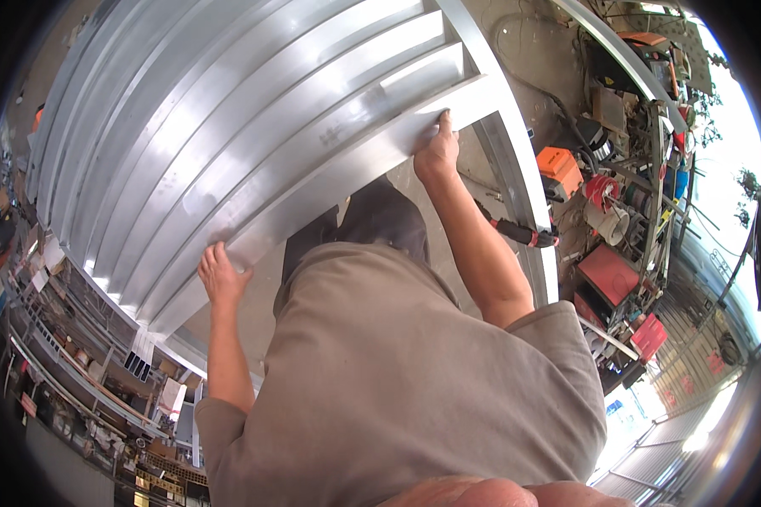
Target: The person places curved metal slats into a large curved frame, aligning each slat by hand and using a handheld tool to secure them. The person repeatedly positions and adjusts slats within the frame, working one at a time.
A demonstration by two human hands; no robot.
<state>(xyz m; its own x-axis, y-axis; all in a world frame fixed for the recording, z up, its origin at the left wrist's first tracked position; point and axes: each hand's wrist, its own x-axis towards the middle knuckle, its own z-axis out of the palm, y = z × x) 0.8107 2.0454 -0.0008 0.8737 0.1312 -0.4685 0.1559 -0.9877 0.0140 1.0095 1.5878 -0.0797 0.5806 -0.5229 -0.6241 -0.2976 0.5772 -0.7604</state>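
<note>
A long silver metal slat (334, 179) runs slantwise in front of me, the nearest of several parallel slats (173, 165) in a large metal frame (522, 148). My left hand (221, 277) is closed across the slat near its left end, fingers over the far edge and thumb at the near edge. Towards the other end, my right hand (438, 155) grips the same slat. Its thumb lies on the upper face, while its other fingers are hidden behind the metal. The slat's right end meets the frame's side bar.
Beside the right frame bar lies a black and red tool (520, 232). An orange case (560, 171), a red box (609, 275) and cluttered shelving stand beyond it. Stacked metal tubes (139, 359) and crowded racks (76, 338) are at the left. A hose (558, 97) lies on the floor.
</note>
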